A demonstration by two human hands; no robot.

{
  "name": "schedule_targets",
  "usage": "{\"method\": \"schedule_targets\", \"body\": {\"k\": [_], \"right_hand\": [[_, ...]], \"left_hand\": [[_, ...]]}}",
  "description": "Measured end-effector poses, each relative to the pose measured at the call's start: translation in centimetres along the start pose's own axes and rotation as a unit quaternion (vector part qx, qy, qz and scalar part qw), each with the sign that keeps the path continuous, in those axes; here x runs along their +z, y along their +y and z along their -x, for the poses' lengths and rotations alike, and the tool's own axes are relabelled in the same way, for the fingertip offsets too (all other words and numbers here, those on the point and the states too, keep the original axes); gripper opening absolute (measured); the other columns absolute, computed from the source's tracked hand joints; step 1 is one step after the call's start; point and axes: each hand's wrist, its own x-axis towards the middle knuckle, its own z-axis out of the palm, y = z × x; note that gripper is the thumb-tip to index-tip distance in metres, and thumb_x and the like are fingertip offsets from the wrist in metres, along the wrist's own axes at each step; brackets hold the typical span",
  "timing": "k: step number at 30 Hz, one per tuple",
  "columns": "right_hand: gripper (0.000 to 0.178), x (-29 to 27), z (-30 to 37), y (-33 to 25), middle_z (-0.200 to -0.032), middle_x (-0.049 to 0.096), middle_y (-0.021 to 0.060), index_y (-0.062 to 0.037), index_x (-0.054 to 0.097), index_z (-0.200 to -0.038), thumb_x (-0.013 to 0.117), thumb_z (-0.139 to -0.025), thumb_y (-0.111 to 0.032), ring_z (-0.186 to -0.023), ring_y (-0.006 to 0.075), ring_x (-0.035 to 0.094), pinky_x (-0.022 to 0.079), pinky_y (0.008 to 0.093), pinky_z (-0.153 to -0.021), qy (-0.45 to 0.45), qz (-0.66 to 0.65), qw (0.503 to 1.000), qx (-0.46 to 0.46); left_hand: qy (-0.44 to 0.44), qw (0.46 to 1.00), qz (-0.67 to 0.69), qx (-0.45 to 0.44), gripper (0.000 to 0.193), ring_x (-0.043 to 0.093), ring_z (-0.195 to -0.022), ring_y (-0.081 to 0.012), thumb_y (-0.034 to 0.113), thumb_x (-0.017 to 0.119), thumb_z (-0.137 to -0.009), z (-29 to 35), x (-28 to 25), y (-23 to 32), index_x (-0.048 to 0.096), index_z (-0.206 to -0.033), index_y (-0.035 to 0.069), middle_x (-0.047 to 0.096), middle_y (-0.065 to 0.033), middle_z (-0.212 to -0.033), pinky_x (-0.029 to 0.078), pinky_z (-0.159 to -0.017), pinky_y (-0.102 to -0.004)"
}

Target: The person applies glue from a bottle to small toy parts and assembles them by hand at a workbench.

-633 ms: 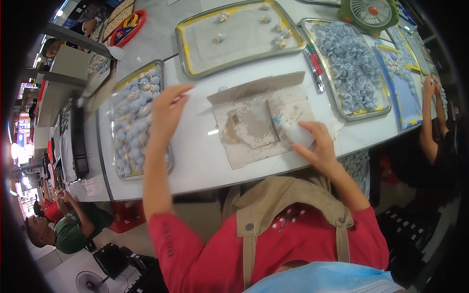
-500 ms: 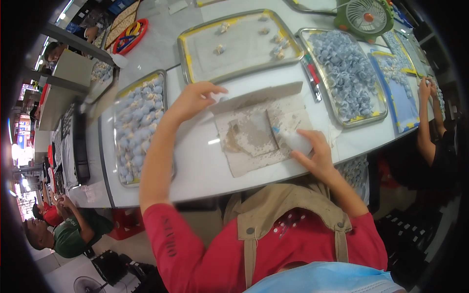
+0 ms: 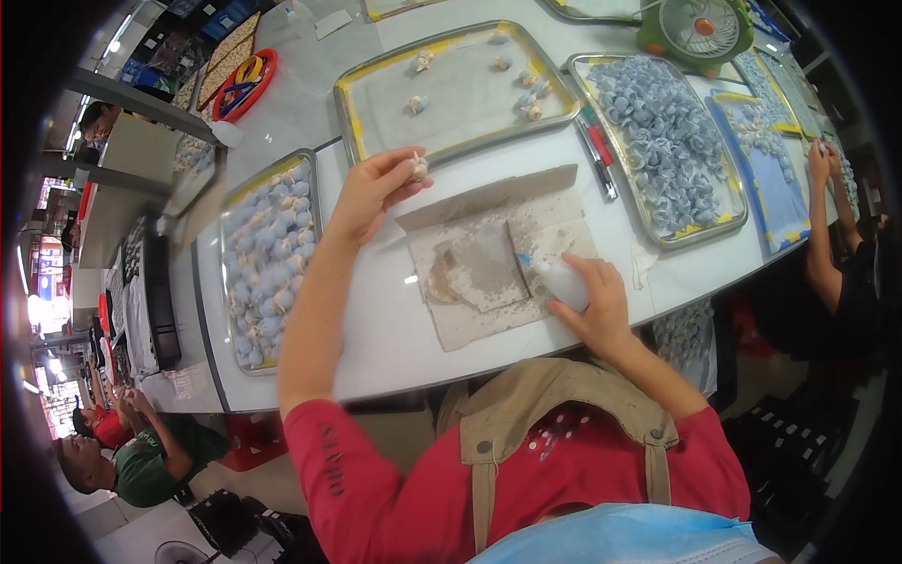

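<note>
My left hand (image 3: 381, 193) is raised beside the near edge of a metal tray (image 3: 349, 122). Its thumb and fingertips pinch a small cream and pale piece (image 3: 417, 169), too small to make out fully. Closed around a white squeeze bottle (image 3: 562, 282) with a blue tip is my right hand (image 3: 598, 305). The bottle leans low over a stained, folded cardboard sheet (image 3: 470, 324), its tip by an upright strip on it. Several similar blue and cream pieces (image 3: 416, 105) lie spread out in the metal tray.
At left stands a tray of many blue-cream pieces (image 3: 268, 254); at right, a tray of grey-blue cup-shaped pieces (image 3: 658, 141). Pens (image 3: 598, 146) lie between trays. A green fan (image 3: 700, 33) and a red basket (image 3: 246, 85) stand farther back. Co-workers sit at both sides.
My left hand has turned, so the cream side of the pinched piece now shows. My right hand and the bottle have shifted slightly left.
</note>
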Motion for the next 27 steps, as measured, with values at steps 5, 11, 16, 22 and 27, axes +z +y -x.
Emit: {"method": "schedule_targets", "body": {"k": [5,11,16,22,27], "right_hand": [[0.059,0.5,-0.2,-0.1,-0.096,0.053,0.0115,-0.0067,0.050,-0.115,0.073,-0.063,-0.019,-0.087,0.0282,0.049,0.037,0.0381,-0.075,0.007,0.016,1.000,0.003],[0.058,0.6,-0.2,-0.1,-0.097,0.053,0.0110,-0.0071,0.050,-0.115,0.073,-0.063,-0.020,-0.086,0.0277,0.049,0.036,0.0378,-0.074,0.008,0.021,1.000,0.005],[0.058,0.7,0.0,0.1,-0.099,0.053,0.0109,-0.0071,0.050,-0.116,0.073,-0.064,-0.020,-0.087,0.0276,0.049,0.037,0.0376,-0.075,0.024,0.013,1.000,-0.003],[0.057,0.7,0.0,-0.2,-0.100,0.053,0.0104,-0.0069,0.051,-0.115,0.073,-0.064,-0.020,-0.089,0.0273,0.050,0.037,0.0370,-0.077,0.024,0.001,1.000,-0.010],[0.057,0.6,0.3,-0.1,-0.102,0.053,0.0103,-0.0072,0.051,-0.116,0.073,-0.065,-0.019,-0.090,0.0275,0.050,0.037,0.0366,-0.078,0.025,0.001,1.000,-0.015]], "left_hand": [[0.003,0.985,0.173,-0.017,0.035,0.060,-0.093,-0.0194,0.013,0.046,-0.093,2.5,1.4,0.1,0.044,-0.123,-0.006,0.056,-0.0172,-0.112,0.052,-0.079,-0.0206],[0.002,0.969,0.246,-0.017,0.036,0.060,-0.094,-0.0190,0.007,0.046,-0.092,4.9,2.8,-0.1,0.041,-0.125,-0.006,0.054,-0.0189,-0.114,0.052,-0.079,-0.0192],[-0.016,0.954,0.299,0.007,0.041,0.060,-0.095,-0.0189,0.002,0.049,-0.089,6.7,3.2,-0.7,0.040,-0.129,0.002,0.054,-0.0187,-0.114,0.052,-0.080,-0.0200],[0.087,0.975,0.198,0.049,0.044,0.060,-0.093,-0.0183,0.000,0.055,-0.085,9.0,3.6,-1.2,0.043,-0.127,0.004,0.055,-0.0139,-0.113,0.051,-0.079,-0.0203],[0.277,0.949,-0.060,0.137,0.042,0.059,-0.093,-0.0156,0.001,0.059,-0.082,11.0,-0.6,-1.8,0.048,-0.122,0.002,0.055,-0.0095,-0.112,0.049,-0.077,-0.0217]]}}
